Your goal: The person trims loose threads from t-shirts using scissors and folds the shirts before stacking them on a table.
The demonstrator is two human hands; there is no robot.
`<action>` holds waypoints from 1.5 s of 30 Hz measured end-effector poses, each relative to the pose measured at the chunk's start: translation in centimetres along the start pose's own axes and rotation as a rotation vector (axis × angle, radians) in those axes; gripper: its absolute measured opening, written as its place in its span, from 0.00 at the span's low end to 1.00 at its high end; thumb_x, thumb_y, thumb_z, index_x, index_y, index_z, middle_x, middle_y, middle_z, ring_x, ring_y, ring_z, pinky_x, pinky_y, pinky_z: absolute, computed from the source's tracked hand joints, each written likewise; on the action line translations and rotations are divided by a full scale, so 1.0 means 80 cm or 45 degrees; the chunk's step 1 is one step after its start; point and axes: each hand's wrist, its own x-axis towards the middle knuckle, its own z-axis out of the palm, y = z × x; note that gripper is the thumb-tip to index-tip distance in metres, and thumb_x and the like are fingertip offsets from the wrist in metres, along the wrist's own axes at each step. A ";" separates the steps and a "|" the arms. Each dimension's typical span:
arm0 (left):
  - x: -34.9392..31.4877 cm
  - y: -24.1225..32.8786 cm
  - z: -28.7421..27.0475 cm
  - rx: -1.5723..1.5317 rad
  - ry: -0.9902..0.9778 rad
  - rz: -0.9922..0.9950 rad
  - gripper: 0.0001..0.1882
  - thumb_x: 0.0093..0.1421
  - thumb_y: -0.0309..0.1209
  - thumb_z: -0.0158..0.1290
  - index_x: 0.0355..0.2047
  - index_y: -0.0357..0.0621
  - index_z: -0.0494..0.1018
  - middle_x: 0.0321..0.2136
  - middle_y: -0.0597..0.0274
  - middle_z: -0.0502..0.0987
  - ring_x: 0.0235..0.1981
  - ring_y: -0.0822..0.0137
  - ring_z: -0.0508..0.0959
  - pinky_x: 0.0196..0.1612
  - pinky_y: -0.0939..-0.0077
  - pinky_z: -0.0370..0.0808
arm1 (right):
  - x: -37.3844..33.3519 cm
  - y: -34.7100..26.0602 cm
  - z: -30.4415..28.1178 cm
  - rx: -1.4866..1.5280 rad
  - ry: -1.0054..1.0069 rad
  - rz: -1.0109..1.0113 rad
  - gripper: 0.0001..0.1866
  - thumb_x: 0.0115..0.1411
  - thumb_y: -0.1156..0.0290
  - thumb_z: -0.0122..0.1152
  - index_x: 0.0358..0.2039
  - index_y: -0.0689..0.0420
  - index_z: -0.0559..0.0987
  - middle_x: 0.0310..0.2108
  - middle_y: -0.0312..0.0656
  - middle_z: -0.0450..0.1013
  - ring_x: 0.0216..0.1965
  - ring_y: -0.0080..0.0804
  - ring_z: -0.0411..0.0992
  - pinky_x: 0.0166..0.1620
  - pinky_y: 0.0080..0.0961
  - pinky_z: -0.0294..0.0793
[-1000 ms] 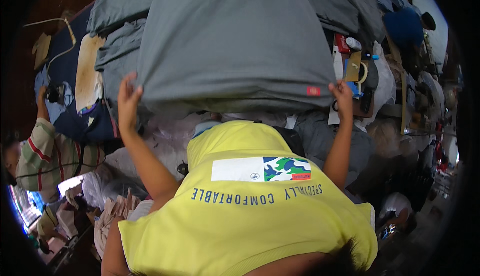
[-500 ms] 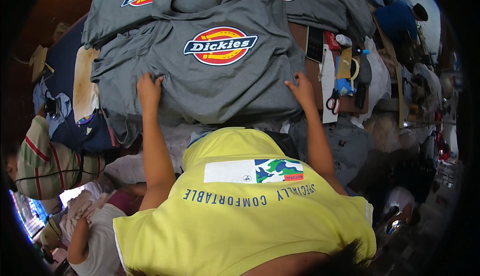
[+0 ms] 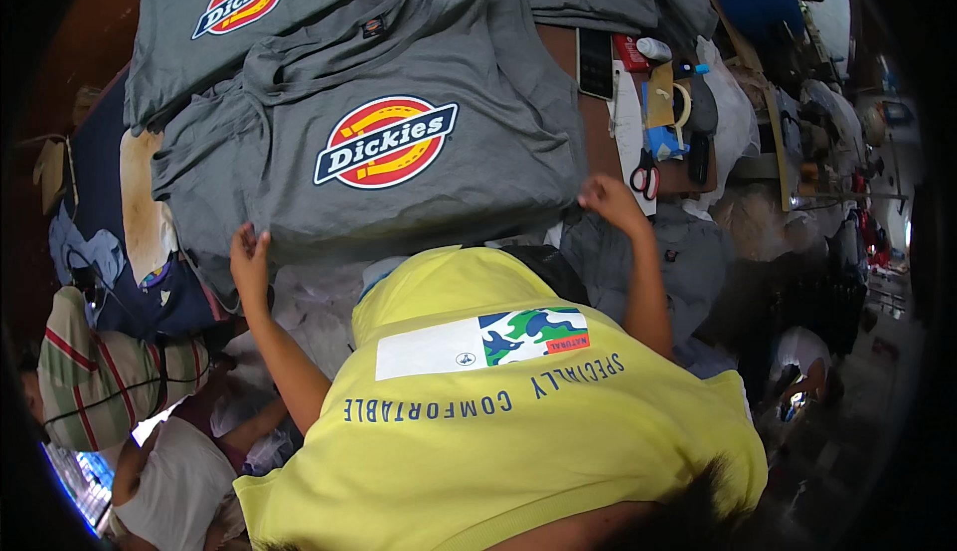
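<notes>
"Left grip (image 3: pixel 249 257), how does it stand, please?"

"Its thumb and fingers are a little apart at the tips, just beside the near left end of the grey shirt (image 3: pixel 384 77). Whether some cloth is pinched there, I cannot tell."

"What lies beyond, on the left side?"

"Another grey shirt (image 3: pixel 179 62), which touches the first one."

"And the first shirt, where is it exactly?"

"It lies in front of the person, neckline turned away, on the brown tabletop (image 3: pixel 560 52). Its front faces up and carries an emblem (image 3: pixel 387 142) in red and yellow with a dark blue band. The near hem looks blurred."

"Then the right grip (image 3: pixel 615 202)?"

"It is at the near right corner of this shirt, with the fingers bent. Whether they are closed on the cloth, I also cannot tell."

"What is around and to the right of it?"

"Beyond it, a dark phone (image 3: pixel 595 64); then a white paper strip (image 3: pixel 627 127), a red box (image 3: pixel 630 54), scissors (image 3: pixel 646 174) lying over the strip, a white bottle (image 3: pixel 653 49) and a tape roll (image 3: pixel 682 104)."
</notes>
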 end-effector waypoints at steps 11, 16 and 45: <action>0.024 0.089 0.023 -0.615 -0.137 0.326 0.14 0.55 0.35 0.51 0.33 0.36 0.65 0.28 0.64 0.67 0.30 0.74 0.65 0.35 0.84 0.62 | 0.096 -0.131 0.023 -0.384 0.203 -0.739 0.18 0.44 0.68 0.60 0.37 0.56 0.70 0.33 0.45 0.68 0.40 0.42 0.67 0.40 0.34 0.66; -0.010 0.054 -0.017 -0.353 -0.169 0.169 0.11 0.53 0.33 0.53 0.30 0.40 0.66 0.25 0.70 0.66 0.26 0.78 0.63 0.29 0.85 0.61 | 0.049 -0.085 -0.001 -0.076 0.263 -0.343 0.16 0.45 0.72 0.57 0.37 0.54 0.68 0.26 0.40 0.66 0.28 0.32 0.68 0.33 0.23 0.66; -0.069 -0.065 0.085 -0.106 -1.241 -0.487 0.22 0.51 0.39 0.56 0.39 0.32 0.70 0.34 0.61 0.74 0.37 0.71 0.69 0.42 0.80 0.65 | -0.025 0.014 0.150 0.668 -0.601 0.394 0.15 0.53 0.63 0.57 0.36 0.60 0.73 0.30 0.36 0.72 0.31 0.22 0.68 0.34 0.16 0.66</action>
